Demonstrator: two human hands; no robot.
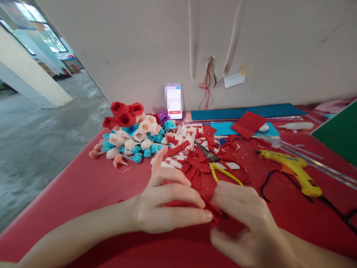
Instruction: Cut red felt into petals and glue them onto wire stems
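Observation:
Between my two hands is a small folded piece of red crepe paper point(213, 213), partly covered by the fingers. My left hand point(167, 203) pinches it from the left, with the index finger raised. On its other side my right hand point(248, 216), slightly blurred, grips the same piece with bent fingers. Just beyond the hands lie pliers with yellow handles point(227, 174) and scissors with red handles point(208, 152). Red paper scraps point(192, 175) and white paper scraps point(178, 132) are strewn around them.
Crepe paper flowers point(145, 126) in red, cream and blue are heaped at the left. A yellow glue gun point(298, 169) with a black cord rests at the right. Against the wall leans a phone point(174, 102). A red paper square point(249, 125) lies on blue sheets point(223, 128).

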